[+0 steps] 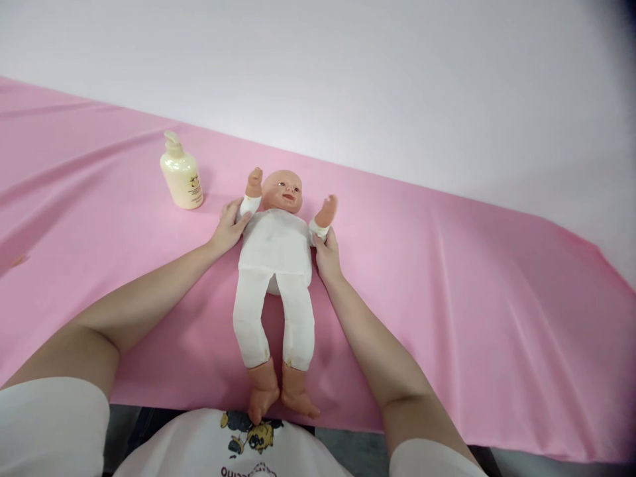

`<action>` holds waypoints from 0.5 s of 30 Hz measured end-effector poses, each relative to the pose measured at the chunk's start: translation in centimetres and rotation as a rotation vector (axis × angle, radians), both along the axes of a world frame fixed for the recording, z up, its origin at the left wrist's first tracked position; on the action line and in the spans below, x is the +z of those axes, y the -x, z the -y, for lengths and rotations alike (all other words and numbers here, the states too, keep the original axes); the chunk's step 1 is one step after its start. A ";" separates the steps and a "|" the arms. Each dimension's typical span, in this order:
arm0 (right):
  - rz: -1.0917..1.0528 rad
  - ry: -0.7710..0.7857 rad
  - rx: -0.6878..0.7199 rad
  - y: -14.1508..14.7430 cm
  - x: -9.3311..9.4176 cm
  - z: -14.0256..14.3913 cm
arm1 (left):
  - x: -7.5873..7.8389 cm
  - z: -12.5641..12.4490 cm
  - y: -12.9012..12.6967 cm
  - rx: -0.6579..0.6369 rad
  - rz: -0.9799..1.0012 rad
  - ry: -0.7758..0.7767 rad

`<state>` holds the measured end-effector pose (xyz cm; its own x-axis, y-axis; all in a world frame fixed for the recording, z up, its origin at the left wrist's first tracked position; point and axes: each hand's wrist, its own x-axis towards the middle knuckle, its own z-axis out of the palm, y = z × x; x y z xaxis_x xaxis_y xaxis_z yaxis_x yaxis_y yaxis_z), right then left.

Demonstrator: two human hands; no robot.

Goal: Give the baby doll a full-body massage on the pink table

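A baby doll (275,242) with a white cloth body and bare plastic head, hands and feet lies on its back, its feet toward me. My left hand (231,224) is closed around the doll's arm on the left side, just below its plastic hand. On the other side, my right hand (328,255) grips the doll's right-side arm by the white sleeve part. Both doll hands point upward beside its head. Some of my fingers are hidden behind the doll's arms.
A cream pump bottle (183,177) stands upright to the left of the doll's head. Pink cloth (387,265) with folds covers the table. Behind it rises a plain white wall (348,79). The table's front edge runs close to my body.
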<state>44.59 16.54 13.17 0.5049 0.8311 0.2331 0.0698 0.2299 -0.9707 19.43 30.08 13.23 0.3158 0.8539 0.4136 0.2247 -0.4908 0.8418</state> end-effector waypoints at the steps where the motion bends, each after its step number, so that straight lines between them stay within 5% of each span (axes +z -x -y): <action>1: 0.045 0.010 0.014 0.0 0.1 0.1 | 0.1 0.1 0.0 -0.005 -0.023 -0.012; 9: 0.149 0.023 0.058 0.3 1.0 0.5 | 1.1 0.9 0.0 -0.102 -0.139 -0.092; 15: 0.047 0.033 -0.047 -0.2 -0.5 0.0 | 0.5 0.5 -0.3 -0.063 -0.014 -0.013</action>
